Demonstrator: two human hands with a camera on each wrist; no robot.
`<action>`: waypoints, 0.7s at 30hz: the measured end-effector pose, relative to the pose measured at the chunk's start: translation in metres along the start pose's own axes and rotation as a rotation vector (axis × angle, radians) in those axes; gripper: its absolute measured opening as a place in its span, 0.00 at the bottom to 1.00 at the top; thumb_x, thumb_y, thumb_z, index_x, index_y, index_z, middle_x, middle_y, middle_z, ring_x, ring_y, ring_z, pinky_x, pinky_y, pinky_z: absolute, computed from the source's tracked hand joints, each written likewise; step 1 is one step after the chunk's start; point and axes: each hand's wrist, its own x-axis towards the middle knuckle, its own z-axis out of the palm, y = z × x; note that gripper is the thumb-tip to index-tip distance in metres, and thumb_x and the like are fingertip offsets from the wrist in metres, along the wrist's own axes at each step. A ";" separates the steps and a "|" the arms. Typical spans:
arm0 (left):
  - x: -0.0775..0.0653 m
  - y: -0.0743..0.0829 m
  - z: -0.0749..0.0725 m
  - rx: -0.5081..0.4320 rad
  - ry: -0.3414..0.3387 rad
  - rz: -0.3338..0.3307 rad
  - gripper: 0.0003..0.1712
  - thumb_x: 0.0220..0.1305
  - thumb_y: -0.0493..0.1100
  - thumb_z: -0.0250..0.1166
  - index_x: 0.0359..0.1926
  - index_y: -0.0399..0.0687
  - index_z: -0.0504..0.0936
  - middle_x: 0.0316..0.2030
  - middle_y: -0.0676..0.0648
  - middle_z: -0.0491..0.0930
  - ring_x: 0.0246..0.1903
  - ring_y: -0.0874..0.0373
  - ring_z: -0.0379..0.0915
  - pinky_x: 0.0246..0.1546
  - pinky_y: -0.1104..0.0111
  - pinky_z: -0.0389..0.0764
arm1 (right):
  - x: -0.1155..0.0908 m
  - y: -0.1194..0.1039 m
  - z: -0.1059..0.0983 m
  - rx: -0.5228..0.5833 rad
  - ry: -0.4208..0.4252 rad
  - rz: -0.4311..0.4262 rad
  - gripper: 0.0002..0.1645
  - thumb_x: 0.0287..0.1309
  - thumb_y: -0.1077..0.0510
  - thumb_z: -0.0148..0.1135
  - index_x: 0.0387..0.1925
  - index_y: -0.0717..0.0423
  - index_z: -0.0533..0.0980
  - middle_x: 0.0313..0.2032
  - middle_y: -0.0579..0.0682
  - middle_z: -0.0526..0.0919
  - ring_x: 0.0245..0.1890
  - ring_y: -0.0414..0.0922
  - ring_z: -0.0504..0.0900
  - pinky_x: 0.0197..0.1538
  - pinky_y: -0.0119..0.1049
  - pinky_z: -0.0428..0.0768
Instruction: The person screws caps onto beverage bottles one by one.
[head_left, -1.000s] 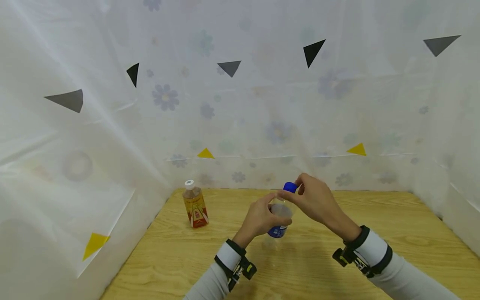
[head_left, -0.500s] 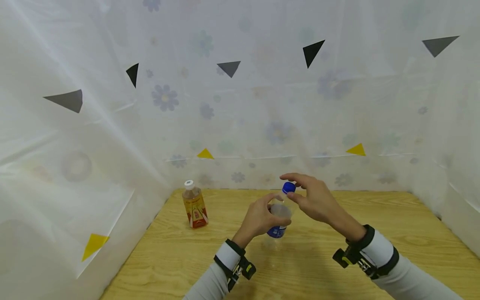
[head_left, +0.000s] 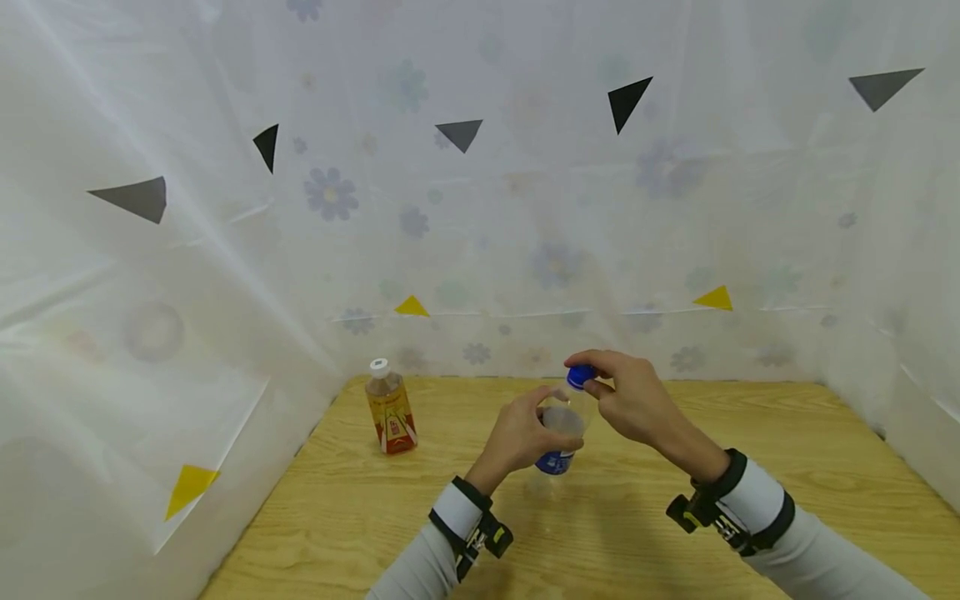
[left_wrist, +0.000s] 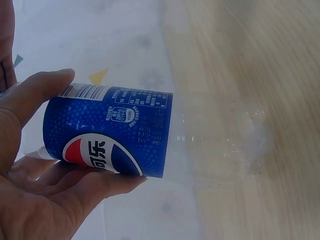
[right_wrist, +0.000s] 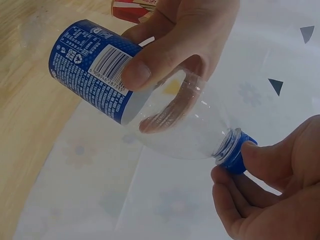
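Observation:
A clear plastic bottle (right_wrist: 175,125) with a blue Pepsi label (left_wrist: 110,132) is held tilted above the table, and no drink shows inside it. My left hand (head_left: 521,435) grips it around the upper part of the label and the shoulder. At the bottle's mouth sits a blue cap (right_wrist: 237,155), which my right hand (head_left: 637,400) pinches between thumb and fingers. In the right wrist view, clear neck threads show beside the cap.
On the wooden table (head_left: 337,517), a second bottle (head_left: 392,408) with a white cap and a yellow-red label stands upright to the left. A white floral sheet (head_left: 480,233) hangs behind and along both sides.
My right hand's fingers opened away from the blue cap half a second ago and have now closed on it again. The left hand and the bottle stay nearly still.

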 end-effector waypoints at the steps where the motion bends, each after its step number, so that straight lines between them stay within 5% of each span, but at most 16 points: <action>1: 0.000 0.000 0.000 0.000 0.000 0.001 0.31 0.52 0.51 0.80 0.57 0.60 0.80 0.44 0.43 0.86 0.39 0.58 0.83 0.31 0.64 0.82 | 0.000 0.000 0.000 -0.006 0.005 -0.009 0.21 0.64 0.73 0.58 0.57 0.60 0.80 0.51 0.61 0.86 0.50 0.59 0.85 0.49 0.55 0.84; 15: 0.000 0.000 0.000 0.015 0.003 0.011 0.31 0.52 0.52 0.80 0.57 0.57 0.79 0.43 0.43 0.86 0.37 0.58 0.83 0.30 0.65 0.82 | 0.000 -0.003 0.000 -0.040 0.022 -0.013 0.19 0.64 0.71 0.60 0.56 0.62 0.80 0.50 0.62 0.85 0.48 0.59 0.86 0.45 0.52 0.85; 21: 0.000 -0.001 0.000 0.006 -0.002 0.011 0.31 0.52 0.52 0.80 0.56 0.58 0.79 0.43 0.44 0.86 0.36 0.59 0.82 0.30 0.65 0.82 | 0.001 -0.002 0.000 -0.044 0.049 0.003 0.12 0.63 0.64 0.66 0.48 0.61 0.82 0.38 0.55 0.84 0.37 0.50 0.83 0.39 0.45 0.81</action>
